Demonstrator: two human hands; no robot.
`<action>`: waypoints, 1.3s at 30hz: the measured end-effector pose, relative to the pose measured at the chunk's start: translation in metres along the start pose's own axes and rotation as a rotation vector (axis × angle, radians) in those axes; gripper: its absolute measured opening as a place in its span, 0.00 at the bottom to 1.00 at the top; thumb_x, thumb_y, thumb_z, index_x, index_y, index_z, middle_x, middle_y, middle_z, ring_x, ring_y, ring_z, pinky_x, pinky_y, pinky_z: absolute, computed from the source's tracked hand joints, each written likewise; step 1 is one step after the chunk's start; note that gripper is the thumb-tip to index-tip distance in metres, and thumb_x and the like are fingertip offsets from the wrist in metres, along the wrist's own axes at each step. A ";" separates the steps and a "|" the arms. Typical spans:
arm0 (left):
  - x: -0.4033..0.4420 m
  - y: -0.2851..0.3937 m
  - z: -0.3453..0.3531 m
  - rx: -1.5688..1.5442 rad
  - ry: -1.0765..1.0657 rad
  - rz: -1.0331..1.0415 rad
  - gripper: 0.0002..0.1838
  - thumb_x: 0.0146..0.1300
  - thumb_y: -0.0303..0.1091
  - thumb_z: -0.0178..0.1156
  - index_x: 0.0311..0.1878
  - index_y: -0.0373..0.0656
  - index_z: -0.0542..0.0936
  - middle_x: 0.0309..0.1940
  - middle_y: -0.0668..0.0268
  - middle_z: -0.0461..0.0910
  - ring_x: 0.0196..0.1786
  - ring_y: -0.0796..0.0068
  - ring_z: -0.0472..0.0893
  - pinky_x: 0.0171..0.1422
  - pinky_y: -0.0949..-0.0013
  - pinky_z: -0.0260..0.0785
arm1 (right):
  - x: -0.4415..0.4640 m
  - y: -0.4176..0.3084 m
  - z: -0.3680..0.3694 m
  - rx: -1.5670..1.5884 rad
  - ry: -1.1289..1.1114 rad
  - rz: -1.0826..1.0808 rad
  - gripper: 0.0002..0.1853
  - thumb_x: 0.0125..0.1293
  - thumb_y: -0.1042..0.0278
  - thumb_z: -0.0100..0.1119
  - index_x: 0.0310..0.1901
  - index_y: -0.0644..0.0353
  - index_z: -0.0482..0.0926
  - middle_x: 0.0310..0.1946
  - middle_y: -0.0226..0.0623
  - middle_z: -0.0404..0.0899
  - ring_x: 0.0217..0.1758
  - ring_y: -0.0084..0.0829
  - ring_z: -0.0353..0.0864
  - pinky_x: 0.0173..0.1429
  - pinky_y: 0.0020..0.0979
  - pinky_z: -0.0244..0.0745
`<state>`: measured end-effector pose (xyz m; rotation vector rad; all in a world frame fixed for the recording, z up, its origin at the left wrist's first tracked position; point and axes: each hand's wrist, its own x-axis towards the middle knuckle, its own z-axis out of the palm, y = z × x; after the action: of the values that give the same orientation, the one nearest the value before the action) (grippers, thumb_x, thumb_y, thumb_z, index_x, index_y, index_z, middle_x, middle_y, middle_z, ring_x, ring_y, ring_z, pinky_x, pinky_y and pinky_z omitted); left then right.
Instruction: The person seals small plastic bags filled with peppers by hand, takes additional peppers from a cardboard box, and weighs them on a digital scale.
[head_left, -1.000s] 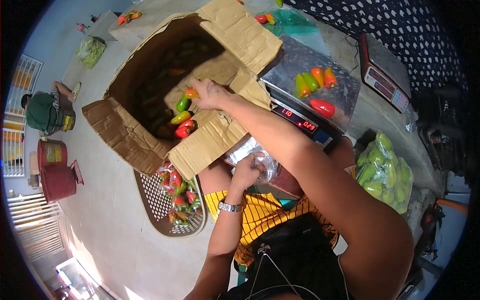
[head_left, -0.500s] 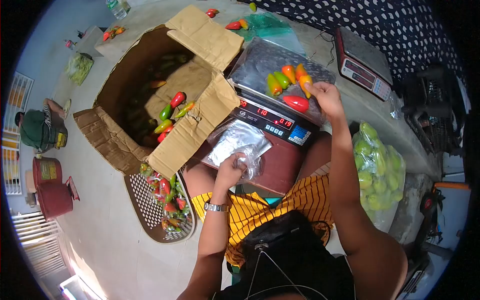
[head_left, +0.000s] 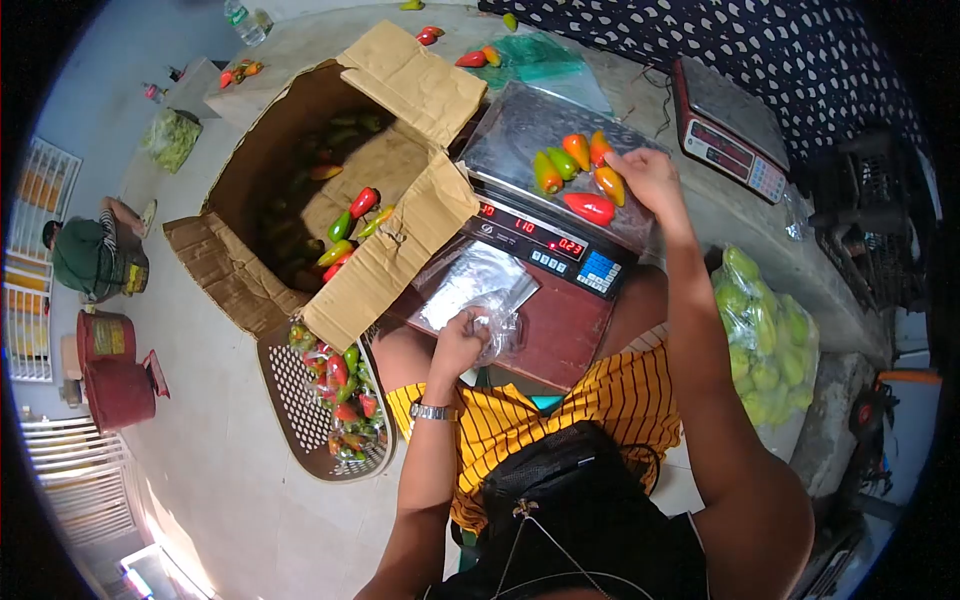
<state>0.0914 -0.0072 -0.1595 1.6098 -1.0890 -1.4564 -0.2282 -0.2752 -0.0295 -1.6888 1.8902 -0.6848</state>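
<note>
Several red, orange and green peppers lie on the metal plate of a digital scale (head_left: pixel 500 135). My right hand (head_left: pixel 645 180) is at the plate's right side, its fingertips closed on an orange-red pepper (head_left: pixel 600 149) at the group's edge. Just below it lie an orange pepper (head_left: pixel 609 186) and a red pepper (head_left: pixel 588 209). In front of the scale, my left hand (head_left: pixel 463 340) has its fingers closed on clear plastic bags (head_left: pixel 475 280) over a dark red surface. An open cardboard box (head_left: pixel 400 255) to the left holds more peppers.
A perforated basket (head_left: pixel 292 425) with bagged peppers stands below the box. A bag of green produce (head_left: pixel 765 335) is at the right, and a second scale (head_left: pixel 725 150) behind it. Loose peppers and green plastic (head_left: pixel 530 58) lie at the back. Another person (head_left: pixel 95 250) is far left.
My right hand came from the box to the scale with an orange pepper, which now lies on the plate; the fingers have moved up to a neighbouring pepper. My left hand stays at the plastic bags.
</note>
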 end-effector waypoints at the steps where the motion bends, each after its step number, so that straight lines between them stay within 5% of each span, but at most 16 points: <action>1: -0.004 0.009 0.001 -0.025 -0.005 -0.023 0.18 0.64 0.21 0.59 0.57 0.38 0.82 0.28 0.71 0.80 0.29 0.83 0.76 0.34 0.72 0.69 | 0.006 -0.006 0.002 -0.061 -0.001 -0.003 0.32 0.54 0.32 0.75 0.39 0.60 0.90 0.36 0.46 0.90 0.43 0.38 0.90 0.50 0.37 0.82; 5: -0.002 0.003 0.001 -0.096 -0.002 -0.008 0.18 0.65 0.19 0.58 0.57 0.39 0.82 0.28 0.73 0.79 0.28 0.84 0.75 0.32 0.73 0.67 | 0.029 -0.020 0.003 -0.191 -0.061 0.006 0.31 0.51 0.32 0.75 0.32 0.59 0.90 0.34 0.47 0.90 0.42 0.42 0.91 0.50 0.39 0.82; 8: 0.007 -0.022 0.001 -0.071 0.013 0.071 0.17 0.65 0.20 0.58 0.57 0.38 0.82 0.28 0.74 0.78 0.28 0.84 0.74 0.32 0.73 0.67 | 0.039 -0.020 -0.001 -0.112 0.032 0.092 0.26 0.51 0.41 0.76 0.31 0.62 0.88 0.32 0.40 0.88 0.34 0.33 0.85 0.43 0.37 0.79; 12: 0.001 -0.009 -0.001 -0.063 -0.003 -0.007 0.18 0.64 0.21 0.59 0.57 0.38 0.82 0.28 0.74 0.78 0.29 0.84 0.75 0.33 0.74 0.67 | 0.042 0.011 -0.018 0.593 0.129 0.264 0.24 0.53 0.44 0.75 0.40 0.59 0.87 0.35 0.33 0.86 0.35 0.32 0.85 0.40 0.31 0.77; 13: 0.003 -0.011 0.000 -0.054 0.004 0.000 0.18 0.63 0.21 0.59 0.57 0.38 0.82 0.28 0.73 0.78 0.29 0.84 0.74 0.33 0.74 0.67 | 0.029 0.010 -0.028 0.935 0.034 0.243 0.26 0.60 0.49 0.71 0.50 0.63 0.84 0.42 0.38 0.85 0.40 0.34 0.86 0.46 0.30 0.79; 16: 0.004 -0.008 0.002 -0.053 0.012 0.013 0.19 0.62 0.22 0.60 0.57 0.39 0.82 0.28 0.73 0.78 0.29 0.83 0.74 0.33 0.73 0.67 | -0.022 -0.006 -0.050 1.512 -0.054 0.109 0.22 0.67 0.55 0.63 0.52 0.67 0.79 0.46 0.49 0.83 0.44 0.39 0.84 0.47 0.33 0.77; 17: 0.003 -0.006 0.002 -0.058 0.014 0.017 0.19 0.62 0.22 0.60 0.57 0.40 0.83 0.27 0.72 0.78 0.28 0.83 0.74 0.33 0.73 0.67 | -0.031 0.000 -0.053 1.595 -0.111 0.094 0.23 0.70 0.62 0.58 0.60 0.70 0.76 0.49 0.50 0.83 0.42 0.37 0.82 0.47 0.31 0.78; 23: 0.005 -0.013 0.002 0.029 0.051 0.024 0.17 0.61 0.24 0.62 0.54 0.37 0.84 0.27 0.72 0.79 0.29 0.82 0.74 0.35 0.72 0.68 | -0.032 0.054 -0.056 1.600 -0.222 0.059 0.22 0.69 0.64 0.56 0.60 0.70 0.76 0.48 0.50 0.83 0.40 0.36 0.81 0.48 0.31 0.77; 32: 0.004 -0.008 0.002 -0.102 -0.034 0.028 0.17 0.64 0.20 0.58 0.57 0.37 0.81 0.29 0.72 0.79 0.31 0.85 0.76 0.34 0.75 0.67 | -0.042 0.021 -0.046 1.402 -0.182 0.075 0.17 0.68 0.67 0.60 0.54 0.68 0.77 0.46 0.49 0.84 0.40 0.35 0.83 0.46 0.33 0.79; 39: 0.001 -0.005 0.002 0.015 0.034 0.063 0.15 0.63 0.23 0.62 0.54 0.38 0.83 0.26 0.73 0.77 0.29 0.84 0.73 0.34 0.73 0.66 | 0.002 0.002 -0.007 0.656 -0.076 -0.031 0.17 0.61 0.68 0.69 0.50 0.64 0.81 0.41 0.39 0.86 0.40 0.29 0.85 0.44 0.30 0.78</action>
<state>0.0905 -0.0062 -0.1646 1.5906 -1.1238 -1.3788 -0.2345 -0.2772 -0.0253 -1.2926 1.3713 -1.0900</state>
